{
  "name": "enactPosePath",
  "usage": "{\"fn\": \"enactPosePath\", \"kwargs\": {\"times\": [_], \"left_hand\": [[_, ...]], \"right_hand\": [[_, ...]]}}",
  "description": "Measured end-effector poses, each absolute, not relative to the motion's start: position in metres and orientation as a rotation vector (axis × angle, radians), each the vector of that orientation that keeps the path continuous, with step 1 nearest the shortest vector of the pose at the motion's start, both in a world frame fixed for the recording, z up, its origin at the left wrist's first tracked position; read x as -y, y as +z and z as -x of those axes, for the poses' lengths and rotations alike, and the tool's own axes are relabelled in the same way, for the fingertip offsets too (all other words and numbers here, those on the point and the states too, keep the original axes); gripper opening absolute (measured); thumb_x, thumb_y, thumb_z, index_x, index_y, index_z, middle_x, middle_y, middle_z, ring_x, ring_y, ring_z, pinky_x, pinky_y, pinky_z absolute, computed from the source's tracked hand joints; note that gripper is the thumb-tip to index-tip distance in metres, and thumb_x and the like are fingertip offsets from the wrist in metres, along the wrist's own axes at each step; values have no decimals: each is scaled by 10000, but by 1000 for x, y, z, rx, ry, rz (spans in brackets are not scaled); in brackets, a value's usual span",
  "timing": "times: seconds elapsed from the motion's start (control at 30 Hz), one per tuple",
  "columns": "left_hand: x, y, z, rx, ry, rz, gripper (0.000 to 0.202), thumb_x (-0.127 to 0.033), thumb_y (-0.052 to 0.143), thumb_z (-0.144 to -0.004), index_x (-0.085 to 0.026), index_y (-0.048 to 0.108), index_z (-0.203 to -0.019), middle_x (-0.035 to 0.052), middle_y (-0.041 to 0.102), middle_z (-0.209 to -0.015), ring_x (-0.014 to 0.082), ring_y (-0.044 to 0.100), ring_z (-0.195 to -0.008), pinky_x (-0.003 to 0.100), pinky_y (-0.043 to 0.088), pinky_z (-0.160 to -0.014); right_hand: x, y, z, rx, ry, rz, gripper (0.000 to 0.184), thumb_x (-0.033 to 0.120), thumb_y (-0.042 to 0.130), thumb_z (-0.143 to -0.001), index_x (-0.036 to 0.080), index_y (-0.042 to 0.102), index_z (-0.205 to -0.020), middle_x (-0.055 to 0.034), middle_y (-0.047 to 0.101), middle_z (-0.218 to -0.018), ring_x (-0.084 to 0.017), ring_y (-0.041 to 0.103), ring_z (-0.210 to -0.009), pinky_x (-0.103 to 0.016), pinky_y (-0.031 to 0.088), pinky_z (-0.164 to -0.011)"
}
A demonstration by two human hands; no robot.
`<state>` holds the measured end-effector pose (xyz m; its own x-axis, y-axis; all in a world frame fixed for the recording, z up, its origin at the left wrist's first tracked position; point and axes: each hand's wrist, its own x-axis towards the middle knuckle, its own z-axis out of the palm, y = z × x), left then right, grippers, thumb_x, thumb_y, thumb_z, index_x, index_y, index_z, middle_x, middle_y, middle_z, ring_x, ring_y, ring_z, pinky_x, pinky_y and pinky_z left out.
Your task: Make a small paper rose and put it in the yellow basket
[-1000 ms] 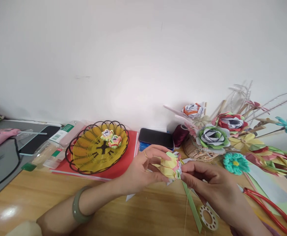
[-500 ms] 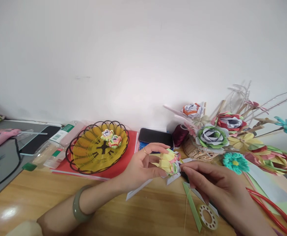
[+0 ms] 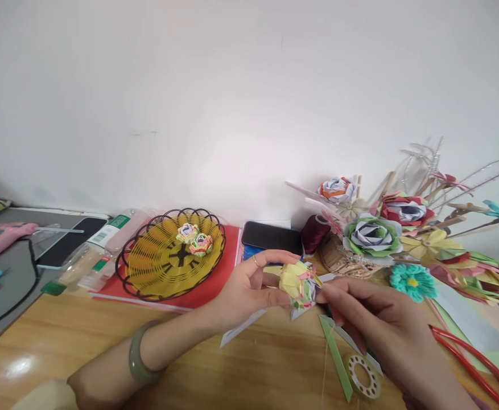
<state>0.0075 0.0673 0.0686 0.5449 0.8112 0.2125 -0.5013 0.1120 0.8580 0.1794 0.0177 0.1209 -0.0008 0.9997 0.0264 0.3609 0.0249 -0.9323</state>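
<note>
My left hand (image 3: 249, 287) is closed around a small folded paper flower (image 3: 297, 282) of yellow, pink and green, held just above the wooden table (image 3: 104, 341). A green bangle sits on that wrist. My right hand (image 3: 371, 324) comes in from the right, and its fingertips pinch the flower's right side. White paper strips (image 3: 243, 329) hang from the flower down to the table. A green paper strip (image 3: 337, 359) and a ring of tape (image 3: 363, 377) lie under my right hand.
A yellow wire basket (image 3: 170, 256) with two small paper flowers stands on a red sheet. Behind my hands lie a black phone (image 3: 271, 238) and a dark red thread spool (image 3: 314, 232). A bunch of paper flowers (image 3: 403, 228) fills the right side. Red-handled scissors (image 3: 471, 359) lie far right; a pink glue gun (image 3: 4, 236) lies far left.
My left hand has turned the paper flower and lifted it slightly. My right hand let go for a moment, then came back to pinch its right side.
</note>
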Motion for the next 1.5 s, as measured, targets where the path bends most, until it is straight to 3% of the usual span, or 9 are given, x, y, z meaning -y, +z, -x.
{"fn": "enactPosePath", "kwargs": {"times": [0.17,0.37,0.53,0.67,0.8,0.93,1.07,1.27,1.5], "left_hand": [[-67,70,-6,-346,903,-918,374,-263,688,-714,-242,600,-1077,61,579,-1110,122,619,-742,210,527,-570],[-67,68,-6,-208,776,-800,367,-305,608,-789,-253,558,-1150,42,641,-939,144,675,-693,196,542,-548],[-68,69,-8,-224,742,-772,432,-318,695,-707,-208,582,-1109,49,661,-899,132,672,-660,179,537,-544],[-68,69,-8,-295,725,-841,557,-197,793,-576,-217,571,-1086,31,665,-891,125,667,-619,175,523,-528],[-68,69,-8,-305,697,-865,539,-240,779,-598,-220,562,-1091,12,657,-812,119,649,-579,199,524,-508],[-68,70,-8,-344,742,-879,542,-201,775,-595,-251,557,-1088,26,639,-923,116,647,-587,178,498,-473],[-68,69,-10,-375,861,-882,530,-138,786,-556,-231,591,-1040,45,610,-1029,114,628,-664,207,516,-533],[-67,65,-11,-402,1015,-998,517,-115,797,-539,-221,615,-1011,42,636,-1010,132,605,-785,269,497,-723],[-63,65,-11,-401,1095,-1170,467,-157,766,-605,-250,591,-1027,38,607,-1078,155,599,-863,287,468,-760]], "right_hand": [[-11,124,-181,1253,879,1360,228,400,617,-751,213,610,-621,37,462,-490,-74,322,-388,-198,255,-344],[-15,123,-180,1640,641,1166,17,247,644,-743,245,656,-754,23,587,-597,-103,472,-470,-201,370,-405],[-17,118,-180,1863,429,1160,51,179,606,-780,221,631,-764,15,606,-600,-107,523,-502,-209,409,-454],[-17,117,-181,1888,377,1176,50,175,598,-786,219,614,-767,26,581,-579,-104,514,-488,-210,408,-449],[-20,117,-180,1871,408,1191,44,184,584,-794,220,589,-768,24,569,-601,-105,506,-494,-204,411,-433],[-21,117,-177,1925,273,1182,107,120,540,-792,217,564,-754,23,534,-612,-99,492,-493,-207,402,-434],[-18,118,-176,1978,194,1193,124,100,521,-779,208,582,-774,20,547,-628,-88,497,-467,-203,409,-425],[-17,121,-174,1916,306,1343,92,157,521,-783,212,587,-753,16,550,-592,-107,508,-478,-219,408,-425],[-19,118,-176,1891,363,1404,114,203,530,-790,213,596,-697,19,548,-549,-108,491,-449,-218,395,-404]]}}
